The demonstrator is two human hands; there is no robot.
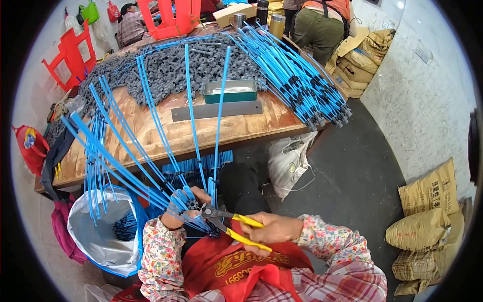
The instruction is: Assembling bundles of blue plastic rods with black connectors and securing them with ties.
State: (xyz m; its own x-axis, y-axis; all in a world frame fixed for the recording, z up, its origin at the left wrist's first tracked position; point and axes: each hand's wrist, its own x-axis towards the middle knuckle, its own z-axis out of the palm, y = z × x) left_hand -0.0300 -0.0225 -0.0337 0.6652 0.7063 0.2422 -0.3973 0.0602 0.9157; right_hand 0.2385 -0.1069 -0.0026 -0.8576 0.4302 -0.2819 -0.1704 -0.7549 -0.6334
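Observation:
My left hand (176, 215), low in the middle, is closed round a bundle of thin blue tubes (122, 180) with black fittings on them. The tubes fan up and away to the left over the table edge. My right hand (274, 229) grips yellow-handled pliers (250, 242), handles somewhat apart. Their dark jaws lie right beside my left fingers, at a cluster of dark tube ends. Whether the jaws are closed on one of them I cannot tell. A red apron (206, 261) covers my lap below both hands.
The wooden table (136, 118) holds a heap of grey fittings (166, 65), a green tray (230, 96) of white sticks, a metal bar (216, 110) and a stack of blue tubes (287, 70). A lined bag (83, 221) stands at left, sacks (420, 229) at right. People are beyond the table.

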